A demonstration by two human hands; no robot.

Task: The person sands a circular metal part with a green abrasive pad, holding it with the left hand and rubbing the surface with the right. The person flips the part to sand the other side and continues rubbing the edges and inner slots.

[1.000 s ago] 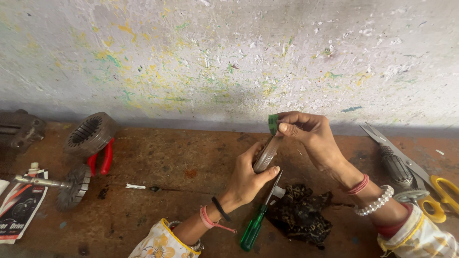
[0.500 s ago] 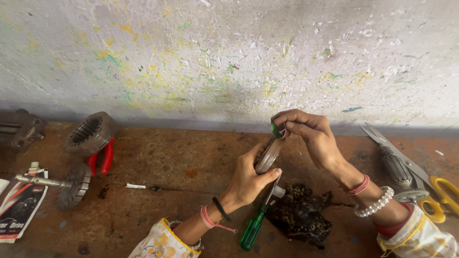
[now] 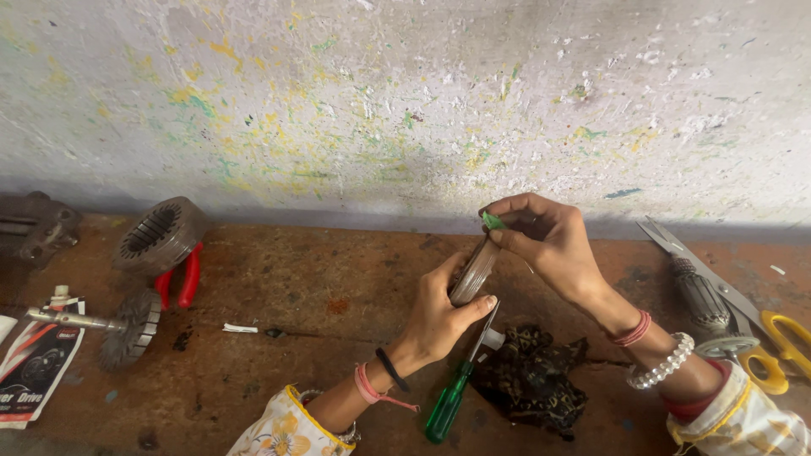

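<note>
My left hand (image 3: 439,317) grips a round grey metal part (image 3: 473,272) held on edge above the brown bench. My right hand (image 3: 545,241) is above it, pinching a small green piece (image 3: 492,221) against the top of that part. Below the hands a green-handled screwdriver (image 3: 452,401) lies on the bench, its shaft pointing up toward my left thumb. Right beside it lies a dark crumpled cloth (image 3: 532,380).
A ribbed metal ring (image 3: 159,236) rests on red-handled pliers (image 3: 187,274) at the left. A shaft with a toothed wheel (image 3: 118,325) and a printed packet (image 3: 38,363) lie nearer. Yellow-handled scissors (image 3: 743,312) and a ribbed rotor (image 3: 703,297) are at the right. A paint-speckled wall (image 3: 405,101) rises behind.
Both hands have stayed close together on the metal part, shifting only slightly; my right hand's fingers have closed a little tighter around the green piece.
</note>
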